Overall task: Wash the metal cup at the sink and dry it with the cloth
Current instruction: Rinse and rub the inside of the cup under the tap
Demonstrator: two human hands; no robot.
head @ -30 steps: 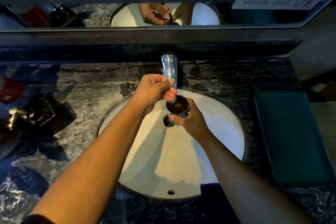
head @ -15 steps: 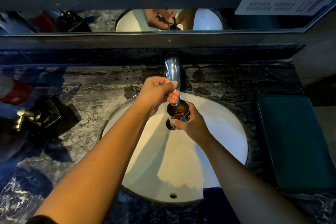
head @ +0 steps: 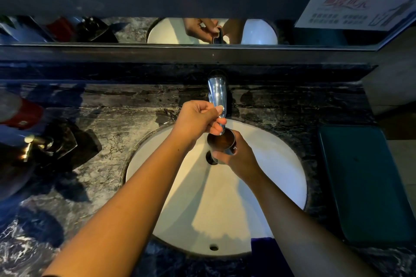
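A small metal cup point(head: 221, 144) stands upright over the white oval sink point(head: 270, 164), right under the tip of the chrome faucet point(head: 217, 93). My right hand point(head: 238, 159) grips the cup from its right side. My left hand point(head: 198, 119) is closed around the faucet's front end, thumb on top. Dark liquid or a reflection shows inside the cup. A dark blue cloth point(head: 267, 254) lies on the sink's near rim, partly hidden by my right forearm.
The sink sits in a dark marble counter point(head: 112, 175). A teal tray point(head: 364, 182) lies at the right. At the left are a brass-tipped dispenser point(head: 33, 144) on a black base and a red-and-white object point(head: 20, 110). A mirror point(head: 135, 29) runs along the back.
Both hands and the cup keep their places at the faucet. The view has tilted slightly, so everything sits lower in the frame.
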